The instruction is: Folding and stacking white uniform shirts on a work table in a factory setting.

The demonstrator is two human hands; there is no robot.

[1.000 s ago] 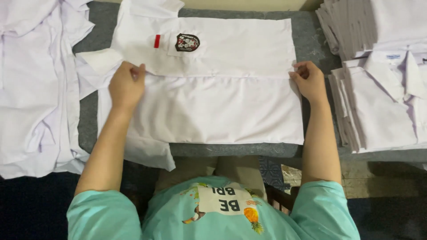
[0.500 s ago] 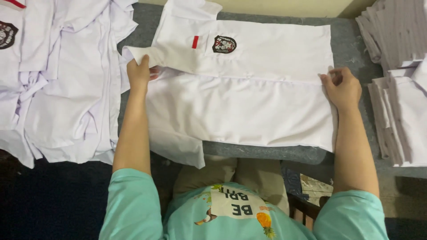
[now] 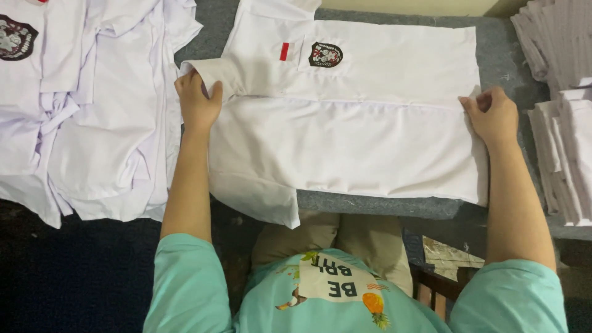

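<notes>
Under hands [image 3: 197,102], shirt [image 3: 370,148] edges hidden, stack [image 3: 564,123] cropped

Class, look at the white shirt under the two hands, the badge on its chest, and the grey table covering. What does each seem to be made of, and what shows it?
White shirt: thin woven cloth, probably cotton or a blend, matte; it creases and folds flat.
Badge: seemingly an embroidered or printed patch, dark and multicoloured.
Grey table covering: looks like felt or carpet-like fabric, fuzzy and dull.
</notes>
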